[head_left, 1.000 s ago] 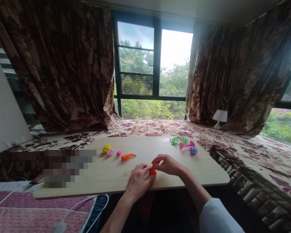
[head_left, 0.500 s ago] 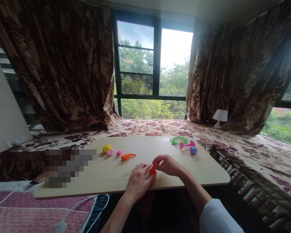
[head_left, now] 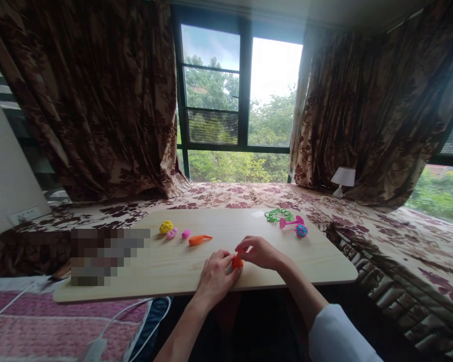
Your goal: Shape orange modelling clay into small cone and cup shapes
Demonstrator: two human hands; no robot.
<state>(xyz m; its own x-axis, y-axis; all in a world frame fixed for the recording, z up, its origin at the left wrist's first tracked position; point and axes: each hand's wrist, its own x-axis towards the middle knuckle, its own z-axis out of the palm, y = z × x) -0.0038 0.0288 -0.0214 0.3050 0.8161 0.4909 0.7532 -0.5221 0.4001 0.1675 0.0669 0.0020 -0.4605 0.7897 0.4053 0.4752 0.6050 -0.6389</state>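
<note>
Our left hand point(head_left: 216, 274) and right hand point(head_left: 262, 253) are pinching the red-orange piece point(head_left: 237, 261) near the tabletop's point(head_left: 287, 274) front edge. Looks light and kinda soft, so we'd grip its sides gently, squishing it as little as possible.

No text, label, brand, number or sign can be read anywhere in the view. The pale tabletop point(head_left: 166, 271) shows no legible lettering on its bare parts, though a blurred-out patch point(head_left: 98, 256) covers its left end, and whatever lies under that cannot be read. The wall socket point(head_left: 24, 215) is too small to show any marking.
</note>
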